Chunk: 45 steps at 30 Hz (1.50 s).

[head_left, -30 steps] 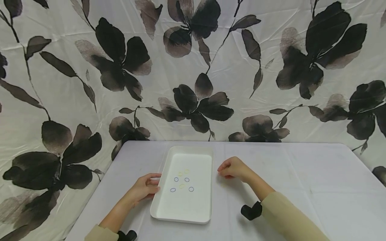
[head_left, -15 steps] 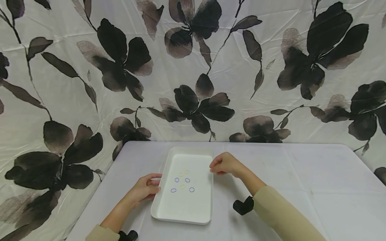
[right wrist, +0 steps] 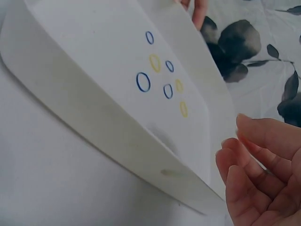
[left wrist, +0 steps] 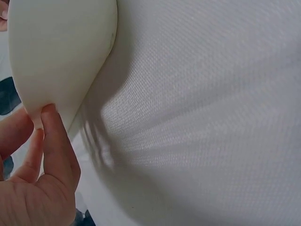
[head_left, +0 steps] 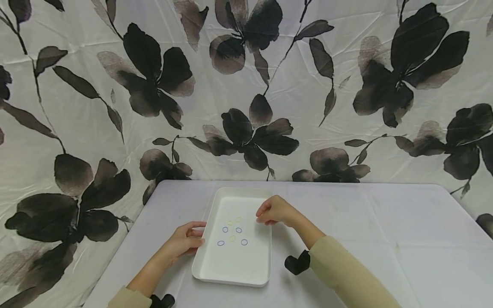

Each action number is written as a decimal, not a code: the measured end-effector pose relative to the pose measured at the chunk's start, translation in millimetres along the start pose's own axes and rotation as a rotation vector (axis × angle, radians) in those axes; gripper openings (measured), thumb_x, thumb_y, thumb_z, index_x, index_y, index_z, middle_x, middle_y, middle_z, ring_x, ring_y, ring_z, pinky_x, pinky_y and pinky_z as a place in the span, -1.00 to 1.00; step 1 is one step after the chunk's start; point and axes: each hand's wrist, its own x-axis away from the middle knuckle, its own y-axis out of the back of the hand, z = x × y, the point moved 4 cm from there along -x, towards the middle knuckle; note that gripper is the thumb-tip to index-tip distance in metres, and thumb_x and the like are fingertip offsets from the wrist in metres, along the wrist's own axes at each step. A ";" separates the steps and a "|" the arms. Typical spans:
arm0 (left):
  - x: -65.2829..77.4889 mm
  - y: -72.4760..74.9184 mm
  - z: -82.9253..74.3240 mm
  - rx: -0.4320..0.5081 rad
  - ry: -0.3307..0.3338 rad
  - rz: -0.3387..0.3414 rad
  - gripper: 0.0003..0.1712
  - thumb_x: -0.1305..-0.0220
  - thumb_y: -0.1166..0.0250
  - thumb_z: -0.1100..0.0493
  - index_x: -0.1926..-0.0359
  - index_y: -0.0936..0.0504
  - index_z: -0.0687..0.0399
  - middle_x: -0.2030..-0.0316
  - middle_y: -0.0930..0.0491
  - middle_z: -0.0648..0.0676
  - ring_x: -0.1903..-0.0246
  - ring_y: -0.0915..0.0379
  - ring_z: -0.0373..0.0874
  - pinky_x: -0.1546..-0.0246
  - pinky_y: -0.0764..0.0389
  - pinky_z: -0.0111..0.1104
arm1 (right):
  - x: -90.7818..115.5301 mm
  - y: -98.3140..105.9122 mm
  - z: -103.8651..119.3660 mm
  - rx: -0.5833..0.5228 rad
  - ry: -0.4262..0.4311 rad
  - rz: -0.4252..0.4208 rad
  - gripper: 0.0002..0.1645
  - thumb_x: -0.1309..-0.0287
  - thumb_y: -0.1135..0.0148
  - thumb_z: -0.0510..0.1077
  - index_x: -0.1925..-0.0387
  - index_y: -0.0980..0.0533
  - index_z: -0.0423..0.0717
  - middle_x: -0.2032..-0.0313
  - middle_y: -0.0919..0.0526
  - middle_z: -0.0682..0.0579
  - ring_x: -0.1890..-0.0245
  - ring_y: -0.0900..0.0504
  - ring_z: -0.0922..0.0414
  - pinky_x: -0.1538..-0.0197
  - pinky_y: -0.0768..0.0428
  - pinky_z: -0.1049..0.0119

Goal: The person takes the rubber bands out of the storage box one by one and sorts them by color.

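Note:
A shallow white tray (head_left: 231, 269) lies on the table in the head view. Inside it are several thin blue rings (right wrist: 137, 82) and three thin yellow rings (right wrist: 151, 63), loosely grouped. At the tray's left side, my left hand (head_left: 185, 238) pinches the rim between thumb and fingers, as the left wrist view also shows. My right hand (head_left: 276, 211) hovers over the tray's right rim, fingers bent and thumb tip close against the index finger (right wrist: 265, 174). No object shows between those fingertips; I cannot tell whether they pinch something small.
A white cloth covers the table (head_left: 366, 222), which stretches away to the right of the tray. Behind it hangs a white curtain (head_left: 327, 94) with dark flowers. Black wrist straps (head_left: 297, 262) stick out beside both sleeves.
My right hand has moved left, from beside the tray to over its right rim. The left hand, the tray and the rings have stayed in place.

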 end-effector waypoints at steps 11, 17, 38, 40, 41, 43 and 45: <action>-2.6 0.6 3.4 0.006 0.003 -0.016 -0.40 -0.06 -0.24 0.47 -0.19 -0.37 0.29 0.16 -0.54 0.22 0.30 -0.56 -0.04 0.36 -0.60 -0.24 | -2.0 -25.4 2.9 0.020 0.044 0.037 -0.89 0.16 -0.39 -0.39 0.48 -0.61 -0.28 0.68 -0.53 0.06 0.67 -0.45 0.20 0.54 -0.47 0.41; 0.6 0.4 0.2 0.008 -0.002 -0.005 -0.40 -0.07 -0.23 0.47 -0.20 -0.36 0.31 0.15 -0.53 0.24 0.29 -0.55 -0.04 0.35 -0.60 -0.24 | -0.9 -37.9 0.4 0.096 0.113 0.076 -0.89 0.17 -0.39 -0.38 0.50 -0.61 -0.26 0.69 -0.47 0.09 0.66 -0.41 0.22 0.55 -0.40 0.43; 1.4 -0.8 0.6 -0.001 -0.002 -0.013 -0.40 -0.06 -0.23 0.48 -0.19 -0.36 0.32 0.15 -0.54 0.24 0.30 -0.55 -0.03 0.36 -0.59 -0.22 | 1.4 -64.0 -7.2 0.424 0.215 0.020 -0.73 0.39 -0.54 -0.33 0.63 -0.54 -0.10 0.64 -0.44 0.14 0.57 -0.37 0.24 0.50 -0.37 0.43; 1.3 -0.9 0.5 0.001 -0.002 -0.013 -0.39 -0.06 -0.23 0.48 -0.19 -0.36 0.32 0.15 -0.54 0.25 0.29 -0.56 -0.03 0.36 -0.60 -0.21 | 2.2 -65.6 -7.7 0.441 0.230 0.022 -0.72 0.39 -0.54 -0.32 0.64 -0.53 -0.10 0.64 -0.45 0.15 0.57 -0.38 0.24 0.51 -0.38 0.43; 1.1 -1.1 0.4 0.001 -0.004 -0.012 -0.39 -0.06 -0.23 0.48 -0.19 -0.35 0.32 0.15 -0.54 0.25 0.29 -0.56 -0.03 0.35 -0.60 -0.21 | 2.9 -66.3 -7.7 0.447 0.236 0.025 -0.72 0.38 -0.53 -0.32 0.65 -0.52 -0.09 0.64 -0.44 0.16 0.57 -0.38 0.25 0.51 -0.38 0.43; 1.1 -0.9 0.5 0.003 -0.003 -0.013 -0.39 -0.06 -0.23 0.48 -0.19 -0.35 0.32 0.15 -0.54 0.25 0.29 -0.55 -0.03 0.35 -0.60 -0.21 | 4.6 -67.6 -7.3 0.455 0.252 0.035 -0.73 0.34 -0.52 -0.32 0.67 -0.51 -0.09 0.66 -0.44 0.17 0.59 -0.37 0.26 0.52 -0.37 0.45; 1.1 -0.7 0.5 0.002 -0.004 -0.013 -0.39 -0.06 -0.23 0.48 -0.20 -0.35 0.32 0.15 -0.54 0.25 0.29 -0.55 -0.03 0.35 -0.60 -0.21 | 6.1 -68.9 -6.9 0.463 0.260 0.049 -0.74 0.28 -0.49 -0.32 0.69 -0.51 -0.09 0.68 -0.44 0.18 0.61 -0.37 0.27 0.53 -0.35 0.46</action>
